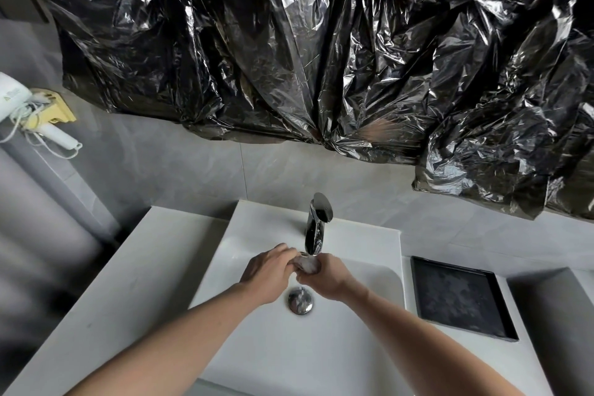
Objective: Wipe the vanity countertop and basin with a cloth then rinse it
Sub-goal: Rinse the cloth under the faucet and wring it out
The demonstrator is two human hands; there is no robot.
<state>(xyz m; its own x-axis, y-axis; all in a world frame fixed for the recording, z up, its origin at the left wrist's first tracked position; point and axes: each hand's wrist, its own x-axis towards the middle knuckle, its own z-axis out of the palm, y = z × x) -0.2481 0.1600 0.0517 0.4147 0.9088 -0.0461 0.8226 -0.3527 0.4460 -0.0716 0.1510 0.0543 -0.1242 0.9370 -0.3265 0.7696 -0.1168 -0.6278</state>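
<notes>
Over the white basin (353,347), both my hands meet just under the spout of the chrome faucet (316,223). A small, wet, pale cloth (308,264) is bunched between them. My left hand (268,272) pinches its left side with curled fingers. My right hand (324,278) cups and grips it from the right. Most of the cloth is hidden inside the hands. The chrome drain plug (300,300) lies directly below them. The white countertop (135,283) spreads to the left of the basin.
A black square tray (463,296) sits on the counter to the right of the basin. Crumpled black plastic sheeting (321,58) covers the wall above. A white hair dryer (19,100) hangs in a holder on the left wall.
</notes>
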